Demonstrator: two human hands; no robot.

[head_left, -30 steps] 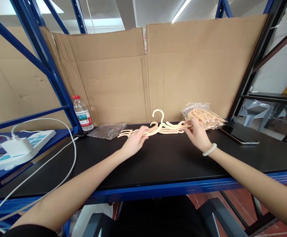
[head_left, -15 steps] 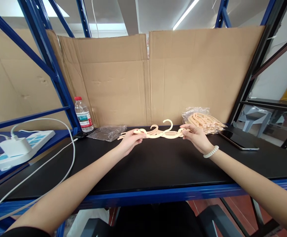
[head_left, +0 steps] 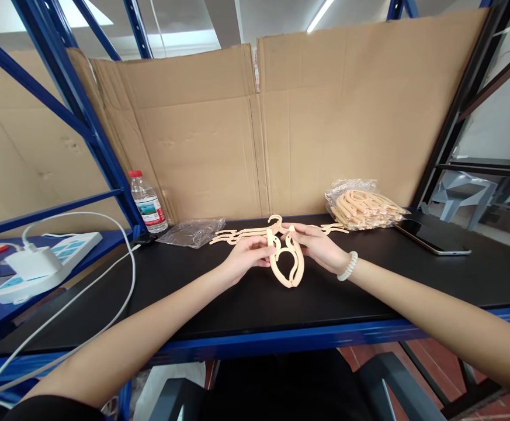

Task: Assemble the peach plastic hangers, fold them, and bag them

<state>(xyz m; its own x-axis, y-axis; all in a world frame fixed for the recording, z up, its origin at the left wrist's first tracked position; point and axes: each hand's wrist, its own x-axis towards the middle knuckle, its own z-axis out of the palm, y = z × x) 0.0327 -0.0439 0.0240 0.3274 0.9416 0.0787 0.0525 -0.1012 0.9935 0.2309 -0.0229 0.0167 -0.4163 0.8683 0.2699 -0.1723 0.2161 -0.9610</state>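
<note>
Between my hands is a cream folding clothes hanger point(head_left: 299, 270), its arms folded together into a narrow loop that points down toward me. My left hand point(head_left: 251, 255) pinches its left side, and my right hand point(head_left: 317, 244) grips its upper right side. Just behind them, several opened hangers point(head_left: 232, 235) lie stacked on the black tabletop point(head_left: 255, 310), one hook standing up. My hands cover the middle of that stack. Farther right lies a pile of folded hangers point(head_left: 364, 209) partly in a clear plastic bag.
A phone point(head_left: 432, 237) lies at the right. At the back left are a crumpled clear bag point(head_left: 192, 233) and a water bottle point(head_left: 148, 204). A power strip point(head_left: 68, 255) with a white charger point(head_left: 33, 261) and looping cable sits far left. Cardboard point(head_left: 193, 140) walls the back.
The hanger was spread wide between my hands; now its arms are folded together and hang down. Both hands have come inward and nearer to me. The view has shifted slightly.
</note>
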